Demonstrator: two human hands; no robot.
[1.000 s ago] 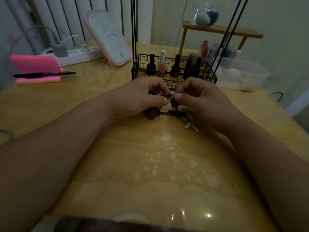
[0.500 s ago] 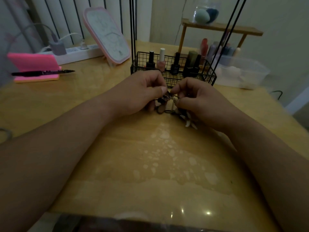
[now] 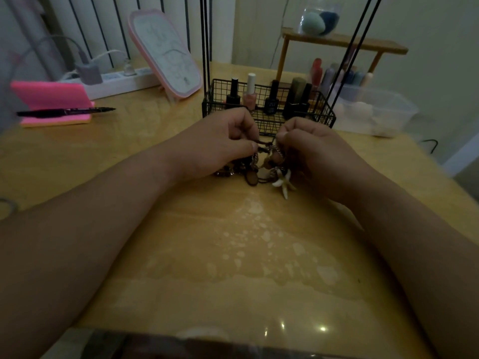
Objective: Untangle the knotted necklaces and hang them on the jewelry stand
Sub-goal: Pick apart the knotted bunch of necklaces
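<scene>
Just now gripping from both sides: left hand (image 3: 220, 146) with fingers (image 3: 247, 145) curled, pinching a dark cord of the knotted necklaces (image 3: 255, 165); right hand (image 3: 321, 151) curled too, thumb and forefinger nipping the same tangle at its other side. Between the two sets of fingers, a short stretch of cord held level. Directly below them, drooping to the counter (image 3: 233, 255), silver chain links, brown oval beads and a white starfish pendant (image 3: 283, 183), the pendant lowest and under the right fingers. Just beyond the fingers, a black wire stand (image 3: 322, 114): basket at the foot, thin rods rising out of view. Inside the basket, upright nail polish bottles (image 3: 250, 95). Far to the left of the fingers, a pink pad (image 3: 51, 99) with a black pen (image 3: 64, 111) laid across it, and behind that a white power strip (image 3: 121, 81). Beyond the left fingers, leaning back, a pink-framed panel (image 3: 166, 53). Beyond and right of the right fingers, a clear plastic box (image 3: 375, 110) and a small wooden shelf (image 3: 344, 44) carrying a jar of makeup sponges (image 3: 320, 20). Nearer than the fingers, pale blotches on the counter top.
</scene>
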